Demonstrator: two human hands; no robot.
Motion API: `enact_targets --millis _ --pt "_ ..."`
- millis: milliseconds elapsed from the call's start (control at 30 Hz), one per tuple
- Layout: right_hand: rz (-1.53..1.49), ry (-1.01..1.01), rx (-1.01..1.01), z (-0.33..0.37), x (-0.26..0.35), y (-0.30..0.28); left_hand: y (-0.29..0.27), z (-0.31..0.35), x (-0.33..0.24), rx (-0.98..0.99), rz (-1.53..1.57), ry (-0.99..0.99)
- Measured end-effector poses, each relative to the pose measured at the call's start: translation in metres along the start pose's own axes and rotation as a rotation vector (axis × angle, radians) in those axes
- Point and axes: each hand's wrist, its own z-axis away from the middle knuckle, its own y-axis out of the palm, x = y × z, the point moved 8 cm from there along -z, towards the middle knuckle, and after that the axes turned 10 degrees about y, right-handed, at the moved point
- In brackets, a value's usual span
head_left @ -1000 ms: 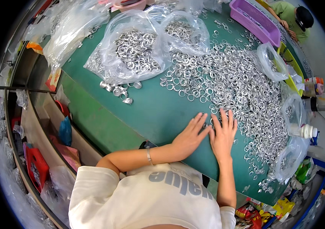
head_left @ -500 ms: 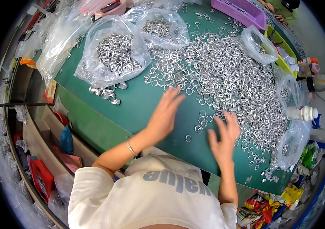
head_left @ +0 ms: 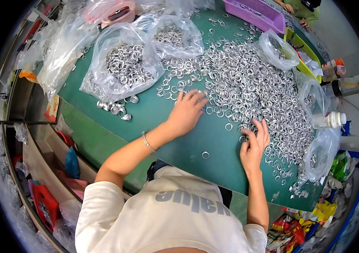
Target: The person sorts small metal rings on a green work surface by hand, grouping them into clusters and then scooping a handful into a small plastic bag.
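Note:
A wide heap of silver-coloured rings (head_left: pixel 247 80) lies on the green tabletop (head_left: pixel 166 147). My left hand (head_left: pixel 188 111) is open, palm down, its spread fingertips at the heap's near left edge; some rings beneath them are hidden. Farther right, my right hand (head_left: pixel 254 145) is also open, fingers apart and bent, its tips touching rings at the near edge. I see nothing gripped in either hand. A single ring (head_left: pixel 205 155) lies apart between my hands, nearer to me. Off to the left is a small cluster of wider rings (head_left: pixel 115 107).
Clear plastic bags of rings (head_left: pixel 122 63) stand at the back left, and others (head_left: pixel 316 156) line the right edge. Beyond are a purple tray (head_left: pixel 257 14), a yellow-green basket (head_left: pixel 303 52) and a co-worker's hands (head_left: pixel 289 8). A white bottle (head_left: pixel 333 119) is at right.
My left hand has come down onto the rings with fingers spread. My right hand has shifted slightly right, its fingers now bent at the heap. The whole view has tilted a little.

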Motion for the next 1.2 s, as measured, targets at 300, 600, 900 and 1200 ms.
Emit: enact_targets --millis 300,600,900,1200 --pt "0.007 -0.238 0.423 0.030 0.080 0.060 -0.029 0.058 -0.033 -0.068 0.432 0.090" --pt "-0.070 -0.172 0.102 -0.021 0.024 0.031 -0.048 0.059 -0.006 -0.232 0.428 -0.051" --pt "0.054 -0.272 0.293 -0.015 0.062 0.056 -0.032 0.058 -0.007 -0.107 0.125 -0.036" --pt "-0.245 -0.024 0.215 0.015 0.035 0.009 -0.051 0.078 0.023 -0.350 0.256 -0.160"
